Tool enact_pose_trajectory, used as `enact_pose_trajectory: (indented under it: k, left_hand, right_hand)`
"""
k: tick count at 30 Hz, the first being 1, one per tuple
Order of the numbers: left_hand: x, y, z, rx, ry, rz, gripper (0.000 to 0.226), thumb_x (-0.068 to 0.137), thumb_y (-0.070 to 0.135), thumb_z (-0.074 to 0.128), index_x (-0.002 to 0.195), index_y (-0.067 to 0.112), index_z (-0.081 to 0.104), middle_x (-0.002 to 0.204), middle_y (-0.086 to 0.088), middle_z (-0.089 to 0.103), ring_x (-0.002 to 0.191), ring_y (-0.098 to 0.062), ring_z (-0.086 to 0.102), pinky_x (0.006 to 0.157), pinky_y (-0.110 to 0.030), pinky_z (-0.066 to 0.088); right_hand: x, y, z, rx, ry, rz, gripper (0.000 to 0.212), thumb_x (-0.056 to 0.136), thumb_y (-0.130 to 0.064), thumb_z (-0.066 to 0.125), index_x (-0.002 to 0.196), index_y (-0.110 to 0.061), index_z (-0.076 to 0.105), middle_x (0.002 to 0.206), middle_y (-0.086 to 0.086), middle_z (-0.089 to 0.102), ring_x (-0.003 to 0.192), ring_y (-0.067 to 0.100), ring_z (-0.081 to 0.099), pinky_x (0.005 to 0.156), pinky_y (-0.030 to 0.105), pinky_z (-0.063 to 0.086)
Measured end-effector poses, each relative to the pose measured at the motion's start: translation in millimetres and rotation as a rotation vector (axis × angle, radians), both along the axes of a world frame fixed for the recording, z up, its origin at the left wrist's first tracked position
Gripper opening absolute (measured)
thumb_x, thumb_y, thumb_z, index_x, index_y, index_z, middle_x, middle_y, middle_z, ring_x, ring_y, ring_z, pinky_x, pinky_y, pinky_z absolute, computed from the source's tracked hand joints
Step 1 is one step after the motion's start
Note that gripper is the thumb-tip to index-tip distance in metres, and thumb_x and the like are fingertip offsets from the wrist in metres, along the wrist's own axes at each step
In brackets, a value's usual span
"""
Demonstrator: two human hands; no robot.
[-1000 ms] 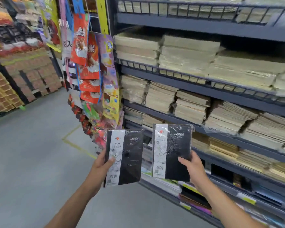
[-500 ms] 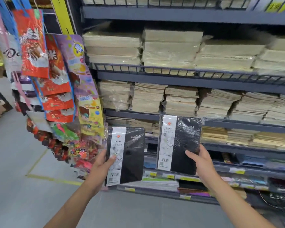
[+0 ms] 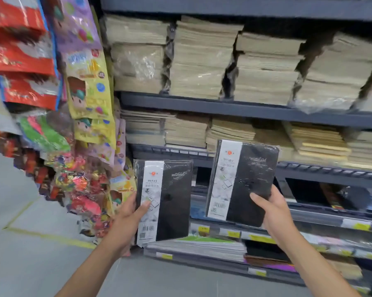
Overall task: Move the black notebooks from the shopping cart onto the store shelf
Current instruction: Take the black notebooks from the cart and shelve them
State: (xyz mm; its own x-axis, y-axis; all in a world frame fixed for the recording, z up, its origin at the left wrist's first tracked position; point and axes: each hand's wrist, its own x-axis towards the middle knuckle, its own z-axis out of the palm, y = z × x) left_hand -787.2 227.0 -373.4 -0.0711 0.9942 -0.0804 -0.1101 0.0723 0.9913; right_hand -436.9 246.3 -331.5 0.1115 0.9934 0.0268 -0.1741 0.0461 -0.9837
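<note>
I hold two black notebooks upright in front of the store shelf (image 3: pixel 223 108), each shrink-wrapped with a white label strip. My left hand (image 3: pixel 129 213) grips the left black notebook (image 3: pixel 174 200) by its lower left edge, thumb on the label. My right hand (image 3: pixel 273 209) grips the right black notebook (image 3: pixel 253 181) at its lower right corner, thumb on the cover. The right one is higher and closer to the shelf rows. The shopping cart is out of view.
Stacks of beige wrapped paper goods (image 3: pixel 202 61) fill the upper shelves. A dark lower compartment (image 3: pixel 309 191) at the right holds black items. Hanging colourful packets (image 3: pixel 82 93) crowd the left end. Grey floor (image 3: pixel 20 264) with a yellow line lies at the left.
The view has closed in on the shelf and turned right. Both hands with their notebooks have come nearer to the lower shelf rows.
</note>
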Motion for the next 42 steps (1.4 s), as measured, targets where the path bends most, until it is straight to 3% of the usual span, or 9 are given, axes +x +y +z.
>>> enact_pose_trajectory:
  k: [4,9,13,16,22,25,31,36,42]
  left_hand:
    - [0.5,17.6,-71.6,0.065,-0.034,-0.009,0.052,0.086,0.048,0.073,0.136,0.037,0.06,0.138,0.003,0.066,0.131,-0.024,0.06,0.113,-0.058,0.041]
    - [2.7,36.0,-146.7,0.108,-0.048,0.021,0.031,0.097,0.028,0.061,0.124,0.041,0.067,0.133,0.005,0.069,0.127,-0.021,0.064,0.111,-0.057,0.043]
    - [5.2,40.1,-185.7,0.121,-0.078,0.07,0.032,0.102,0.017,0.056,0.127,0.034,0.065,0.129,0.005,0.072,0.123,-0.02,0.066,0.11,-0.057,0.045]
    - [7.9,36.7,-195.6,0.128,-0.087,0.06,0.035,0.102,0.017,0.056,0.134,0.03,0.06,0.129,0.008,0.072,0.123,-0.017,0.066,0.11,-0.054,0.046]
    - [-1.4,27.8,-203.3,0.106,-0.151,0.004,0.072,0.082,0.057,0.078,0.146,0.042,0.048,0.145,0.013,0.06,0.138,-0.018,0.054,0.115,-0.057,0.039]
    - [2.5,22.1,-199.8,0.105,-0.144,-0.016,0.049,0.092,0.041,0.071,0.139,0.038,0.056,0.138,0.009,0.066,0.132,-0.02,0.059,0.114,-0.057,0.041]
    - [2.7,9.5,-207.8,0.087,-0.179,-0.028,0.065,0.063,0.062,0.086,0.123,0.044,0.067,0.132,0.003,0.07,0.126,-0.025,0.064,0.111,-0.059,0.044]
    - [-0.5,-0.5,-209.9,0.063,-0.214,-0.014,0.051,0.075,0.045,0.085,0.123,0.04,0.067,0.131,0.002,0.071,0.122,-0.025,0.067,0.109,-0.058,0.045]
    - [-7.4,-7.7,-216.3,0.022,-0.179,0.018,0.036,0.102,0.015,0.054,0.133,0.032,0.061,0.129,0.0,0.072,0.119,-0.027,0.069,0.107,-0.059,0.048]
  right_hand:
    - [2.0,16.3,-66.3,0.047,-0.01,0.025,0.104,0.034,-0.067,0.094,0.125,-0.029,0.062,0.124,-0.003,0.072,0.119,0.019,0.066,0.106,0.049,0.046]
    - [0.8,23.6,-140.2,0.094,-0.044,0.014,0.101,0.039,-0.066,0.093,0.127,-0.027,0.062,0.126,-0.002,0.071,0.119,0.019,0.066,0.104,0.045,0.051]
    - [-0.9,25.4,-186.5,0.097,-0.08,0.007,0.046,0.083,-0.016,0.074,0.127,-0.023,0.062,0.124,-0.001,0.072,0.118,0.02,0.066,0.107,0.051,0.047]
    - [-1.5,25.6,-203.5,0.062,-0.111,-0.021,0.041,0.092,-0.001,0.064,0.125,-0.026,0.06,0.123,-0.003,0.072,0.118,0.02,0.066,0.106,0.052,0.048]
    - [-11.5,34.2,-179.3,0.027,-0.186,0.012,0.042,0.095,-0.011,0.066,0.133,-0.027,0.056,0.124,-0.001,0.071,0.109,0.02,0.071,0.081,0.033,0.061]
    - [-21.3,46.9,-147.8,0.008,-0.228,0.052,0.035,0.098,-0.011,0.062,0.131,-0.021,0.058,0.116,0.004,0.075,0.096,0.018,0.074,0.068,0.026,0.058]
    - [-40.1,100.0,-104.4,-0.044,-0.254,0.053,0.026,0.098,-0.019,0.065,0.122,-0.009,0.065,0.108,0.01,0.076,0.092,0.025,0.074,0.085,0.04,0.059]
    - [-56.0,155.6,-89.2,-0.154,-0.235,0.006,0.046,0.092,-0.023,0.074,0.129,-0.018,0.048,0.097,0.011,0.068,0.058,0.015,0.065,0.045,0.025,0.051]
    - [-68.0,204.4,-96.3,-0.218,-0.328,-0.002,0.051,0.09,-0.025,0.076,0.133,-0.004,0.059,0.119,0.011,0.071,0.104,0.027,0.068,0.08,0.04,0.057]
